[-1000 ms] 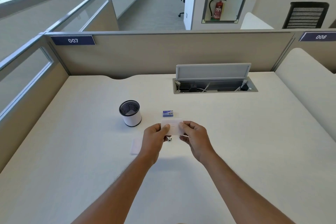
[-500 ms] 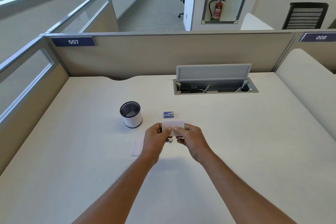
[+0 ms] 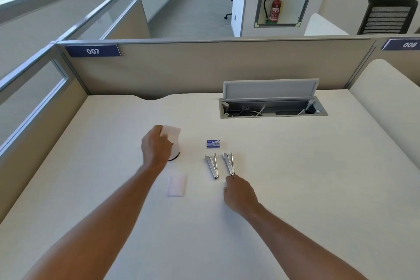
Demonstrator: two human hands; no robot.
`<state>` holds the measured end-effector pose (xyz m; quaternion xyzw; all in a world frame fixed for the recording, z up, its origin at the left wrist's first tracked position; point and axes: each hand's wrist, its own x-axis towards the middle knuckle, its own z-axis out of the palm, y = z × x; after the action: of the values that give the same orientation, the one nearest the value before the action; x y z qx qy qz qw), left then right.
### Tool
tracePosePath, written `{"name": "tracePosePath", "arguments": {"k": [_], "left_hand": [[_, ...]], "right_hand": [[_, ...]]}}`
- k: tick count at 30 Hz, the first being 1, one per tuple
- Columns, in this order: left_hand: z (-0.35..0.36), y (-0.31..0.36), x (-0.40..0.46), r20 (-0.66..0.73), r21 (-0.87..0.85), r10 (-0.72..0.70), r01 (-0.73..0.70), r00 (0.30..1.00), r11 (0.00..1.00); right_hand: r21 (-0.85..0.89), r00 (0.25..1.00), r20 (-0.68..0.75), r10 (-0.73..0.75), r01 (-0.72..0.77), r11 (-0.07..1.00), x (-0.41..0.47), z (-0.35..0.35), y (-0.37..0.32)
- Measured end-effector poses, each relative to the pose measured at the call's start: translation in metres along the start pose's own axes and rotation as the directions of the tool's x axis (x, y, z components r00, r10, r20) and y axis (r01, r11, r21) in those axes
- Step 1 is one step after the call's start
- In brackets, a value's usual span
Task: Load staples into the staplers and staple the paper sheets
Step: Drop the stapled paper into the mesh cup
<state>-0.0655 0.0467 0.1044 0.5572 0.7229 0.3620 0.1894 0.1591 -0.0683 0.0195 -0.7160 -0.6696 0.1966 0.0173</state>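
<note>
White paper sheets [image 3: 172,132] pinched by left hand [image 3: 156,146] hide a cup [image 3: 175,154]; right hand [image 3: 239,193] fingers curled, empty, on the cream table [image 3: 295,166].

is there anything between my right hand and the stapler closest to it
Nothing visible. The right hand sits just at the near end of the right stapler, with only bare desk around; the other stapler lies to its left.

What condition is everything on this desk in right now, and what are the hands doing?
Left hand: holds a paper sheet over the cup.
Right hand: fingers curled, near right stapler.
Both staplers, left one: lying open.
Staple box: closed.
Paper stack: flat.
Cable hatch: lid up.
</note>
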Motion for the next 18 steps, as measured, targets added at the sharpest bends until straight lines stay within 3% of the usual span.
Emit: {"name": "tracePosePath", "arguments": {"k": [4, 12, 18], "left_hand": [[-0.009, -0.006, 0.030, 0.028, 0.264, 0.126, -0.129, 0.992, 0.956], [0.004, -0.024, 0.057, 0.213, 0.422, 0.075, -0.160, 0.974, 0.892], [0.011, -0.022, 0.062, 0.297, 0.627, 0.028, -0.217, 0.954, 0.748]], "right_hand": [[-0.015, 1.000, -0.008, 0.006, -0.006, 1.000, -0.002, 0.007, -0.005], [-0.019, 1.000, -0.016, -0.027, 0.027, 0.999, -0.003, 0.013, -0.002], [-0.027, 0.999, -0.027, -0.037, 0.036, 0.999, -0.003, 0.012, 0.000]]}}
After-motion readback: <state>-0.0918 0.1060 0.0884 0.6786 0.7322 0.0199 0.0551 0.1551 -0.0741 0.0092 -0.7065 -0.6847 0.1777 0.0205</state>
